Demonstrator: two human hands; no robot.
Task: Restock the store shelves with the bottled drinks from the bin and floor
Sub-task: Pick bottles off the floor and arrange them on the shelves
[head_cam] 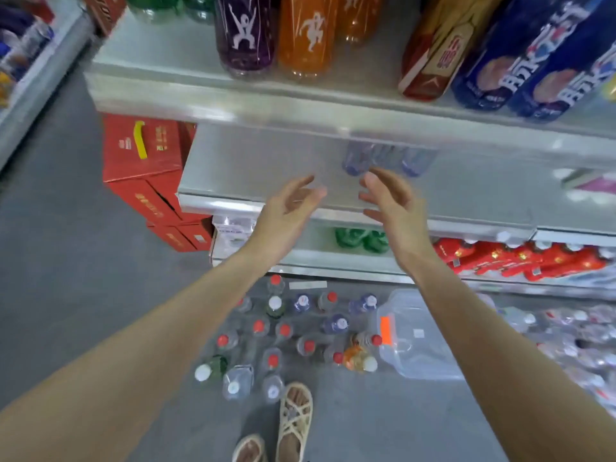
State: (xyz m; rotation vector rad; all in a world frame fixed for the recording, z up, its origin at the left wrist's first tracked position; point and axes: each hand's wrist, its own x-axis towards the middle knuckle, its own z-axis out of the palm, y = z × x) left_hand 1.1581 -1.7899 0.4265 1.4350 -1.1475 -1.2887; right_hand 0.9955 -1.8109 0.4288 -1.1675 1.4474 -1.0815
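Here, L hand (286, 208) & R hand (391, 203) released, over shelf (250, 161), floor btls (285, 330) beside clear bin (416, 351)

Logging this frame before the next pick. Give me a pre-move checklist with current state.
1. Left hand free: ok, fingers open, holds nothing.
2. Right hand free: ok, open, holds nothing.
3. Room on the middle shelf: ok, bare surface to the left of the blue-tinted bottles.
4. Stock to pick: ok, floor bottles stand upright below the arms.
5. Clear bin contents: cannot tell, the wall is see-through but blurred.
6. Footing: not ok, the sandal is right beside the nearest floor bottles, so a step could likely tip one.
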